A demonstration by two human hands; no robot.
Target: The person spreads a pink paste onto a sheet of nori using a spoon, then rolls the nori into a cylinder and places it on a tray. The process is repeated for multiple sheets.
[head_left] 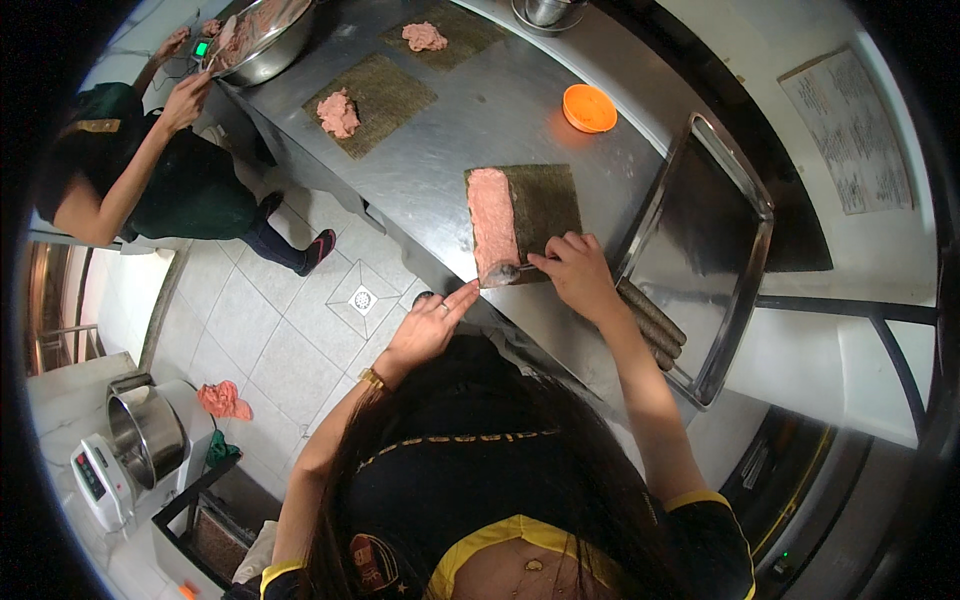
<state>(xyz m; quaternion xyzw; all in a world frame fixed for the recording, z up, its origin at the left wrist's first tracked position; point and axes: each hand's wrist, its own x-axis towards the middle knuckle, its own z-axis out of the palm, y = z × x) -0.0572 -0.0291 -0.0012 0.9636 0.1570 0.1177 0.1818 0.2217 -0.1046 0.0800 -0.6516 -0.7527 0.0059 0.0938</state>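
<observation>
A dark green seaweed sheet (548,205) lies near the table's front edge. Pink meat paste (492,215) covers its left part in a long, flat strip. My right hand (580,275) is closed around the handle of a metal spoon (500,274), whose bowl rests on the near end of the paste. My left hand (435,325) has its fingers stretched out, with the fingertips at the sheet's near left corner. Farther left on the table, another seaweed sheet (385,95) and a third sheet (465,40) each carry a lump of paste.
An orange bowl (589,108) sits beyond my sheet. Dark seaweed rolls (650,325) lie in a metal tray (765,215) at right. A co-worker (160,170) at far left reaches into a big steel bowl (280,55). A mixer pot (147,435) stands at lower left.
</observation>
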